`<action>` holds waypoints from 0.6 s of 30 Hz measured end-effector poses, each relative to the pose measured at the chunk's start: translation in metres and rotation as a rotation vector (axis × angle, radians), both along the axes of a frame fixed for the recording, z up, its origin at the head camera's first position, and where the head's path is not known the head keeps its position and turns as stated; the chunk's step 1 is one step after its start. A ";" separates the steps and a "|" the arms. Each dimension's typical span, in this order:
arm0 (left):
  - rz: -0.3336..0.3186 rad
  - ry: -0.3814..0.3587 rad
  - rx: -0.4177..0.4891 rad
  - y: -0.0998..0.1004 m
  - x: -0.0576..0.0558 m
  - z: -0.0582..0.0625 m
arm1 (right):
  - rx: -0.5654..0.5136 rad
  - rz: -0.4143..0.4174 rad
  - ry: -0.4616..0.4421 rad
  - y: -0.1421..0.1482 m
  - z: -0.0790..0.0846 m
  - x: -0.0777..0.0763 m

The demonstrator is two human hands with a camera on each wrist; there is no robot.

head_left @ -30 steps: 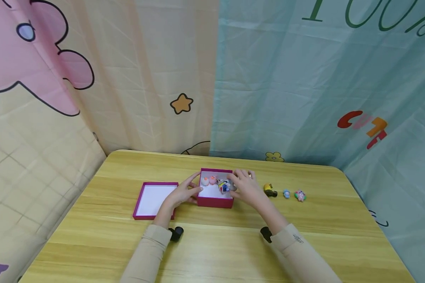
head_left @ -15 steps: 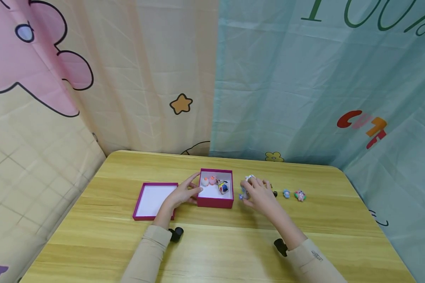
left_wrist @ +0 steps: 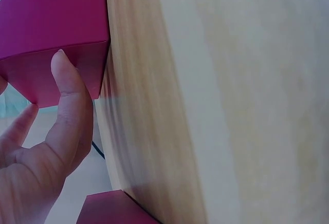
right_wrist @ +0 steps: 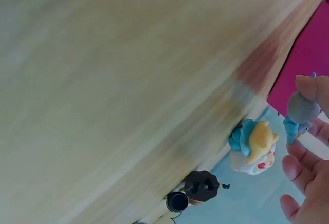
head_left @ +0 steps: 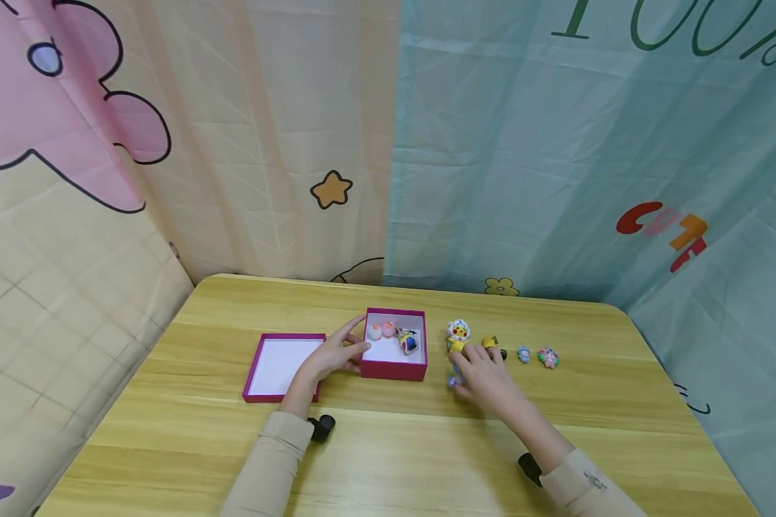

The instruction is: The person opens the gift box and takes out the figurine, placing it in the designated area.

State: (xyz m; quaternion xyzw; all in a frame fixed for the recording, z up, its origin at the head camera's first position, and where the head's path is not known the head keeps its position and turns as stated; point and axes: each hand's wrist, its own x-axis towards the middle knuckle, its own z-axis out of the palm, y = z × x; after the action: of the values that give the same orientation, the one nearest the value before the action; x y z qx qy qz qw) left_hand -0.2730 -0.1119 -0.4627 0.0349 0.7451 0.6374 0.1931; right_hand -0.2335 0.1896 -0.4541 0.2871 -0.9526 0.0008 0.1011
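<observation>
An open magenta box (head_left: 393, 370) with a white inside stands on the table. My left hand (head_left: 333, 353) grips its left wall, the thumb at the rim and other fingers along the outside. In the left wrist view fingertips touch the box's side (left_wrist: 38, 75). Inside lie a white and a pink round toy (head_left: 388, 329) and a multicoloured figurine (head_left: 407, 342). My right hand (head_left: 488, 379), right of the box, pinches a small grey-blue figurine (right_wrist: 302, 108) between thumb and fingers. Just behind that hand a yellow figurine with a white hood (head_left: 458, 332) stands on the table.
A magenta box lid (head_left: 256, 370) lies, white inside up, left of the box, partly behind my left hand. A yellow-and-black toy (head_left: 490, 342), a small blue figurine (head_left: 523, 354) and a pink-and-green figurine (head_left: 548, 357) stand in a row on the right. Curtains hang behind the table.
My right hand has come out of the box and moved right, leaving the white-hooded figurine on the table; it has since drawn nearer with the grey-blue figurine. My left hand stays at the box.
</observation>
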 end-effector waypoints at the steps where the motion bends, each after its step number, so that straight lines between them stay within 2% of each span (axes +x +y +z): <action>1: 0.001 0.001 -0.001 0.000 0.000 0.000 | 0.010 0.001 -0.006 0.001 -0.002 0.000; 8: 0.002 0.004 -0.005 0.000 0.001 0.002 | 0.032 -0.002 -0.071 0.002 -0.008 0.002; 18: -0.006 0.007 0.008 0.000 0.001 0.001 | 0.029 0.018 -0.091 0.002 -0.009 0.003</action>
State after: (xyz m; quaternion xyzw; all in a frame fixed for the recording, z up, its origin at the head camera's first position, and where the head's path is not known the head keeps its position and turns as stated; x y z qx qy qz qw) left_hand -0.2716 -0.1118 -0.4616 0.0400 0.7430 0.6398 0.1923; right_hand -0.2305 0.1919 -0.4631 0.2969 -0.9534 0.0009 0.0533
